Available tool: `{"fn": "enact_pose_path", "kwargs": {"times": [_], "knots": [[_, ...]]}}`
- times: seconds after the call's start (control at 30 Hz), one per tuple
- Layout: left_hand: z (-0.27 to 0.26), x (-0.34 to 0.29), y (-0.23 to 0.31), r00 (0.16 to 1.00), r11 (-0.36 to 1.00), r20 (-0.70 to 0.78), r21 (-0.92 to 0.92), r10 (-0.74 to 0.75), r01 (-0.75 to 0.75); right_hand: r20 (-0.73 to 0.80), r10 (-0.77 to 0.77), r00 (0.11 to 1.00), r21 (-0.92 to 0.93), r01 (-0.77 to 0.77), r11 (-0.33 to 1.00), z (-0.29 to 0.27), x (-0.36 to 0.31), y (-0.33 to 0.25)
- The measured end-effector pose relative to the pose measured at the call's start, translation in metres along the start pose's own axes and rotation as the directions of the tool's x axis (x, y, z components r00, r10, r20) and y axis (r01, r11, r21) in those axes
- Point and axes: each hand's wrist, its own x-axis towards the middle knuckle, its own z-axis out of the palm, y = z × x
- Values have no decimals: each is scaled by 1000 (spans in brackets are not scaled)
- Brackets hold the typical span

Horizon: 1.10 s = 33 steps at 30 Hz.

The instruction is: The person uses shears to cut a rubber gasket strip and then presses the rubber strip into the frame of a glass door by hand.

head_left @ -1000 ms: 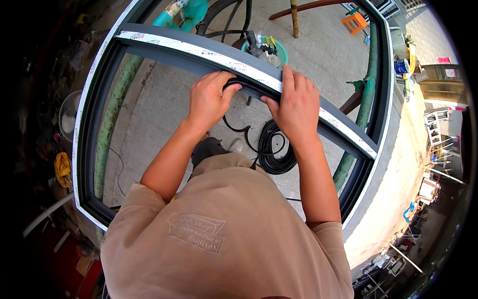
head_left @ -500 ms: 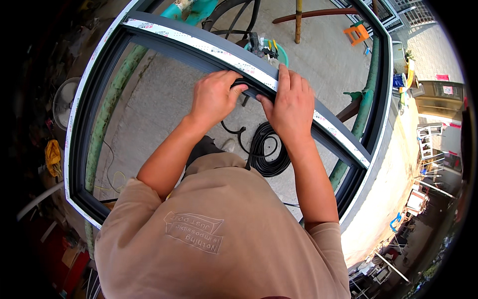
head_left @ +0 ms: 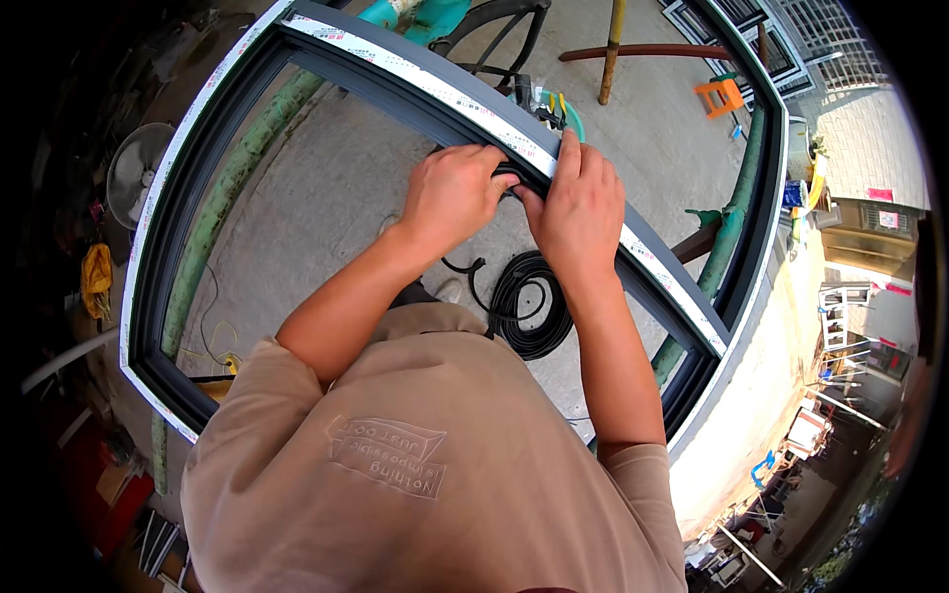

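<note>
The left grip (head_left: 455, 196) pinches a black gasket strip (head_left: 507, 169) against the crossbar (head_left: 425, 84); the right grip (head_left: 578, 210) clasps the crossbar alongside.

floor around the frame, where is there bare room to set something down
Floor is bare between the left green pipe, the crossbar and the left hand, and beyond the crossbar toward the orange stool. Crowded: around the black coil, and between left and right hand.
</note>
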Motion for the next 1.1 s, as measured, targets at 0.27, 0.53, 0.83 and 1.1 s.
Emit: {"fn": "enact_pose_path", "kwargs": {"times": [0.27, 0.53, 0.83, 1.1], "knots": [[-10, 7, -2, 988, 999, 145, 23, -49, 46, -69, -117, 991, -51, 114, 992, 13, 11, -9], [-32, -23, -64, 903, 940, 424, -276, -66, 198, -58, -76, 995, -31, 74, 997, 4, 12, -13], [-40, -12, -61, 988, 933, 106, -331, -114, 143, -27, -78, 997, -31, 77, 997, 8, 11, -9], [-51, 12, -53, 998, 988, 57, -153, -12, 21, -48, -95, 994, -23, 93, 995, 4, 13, -12]]}}
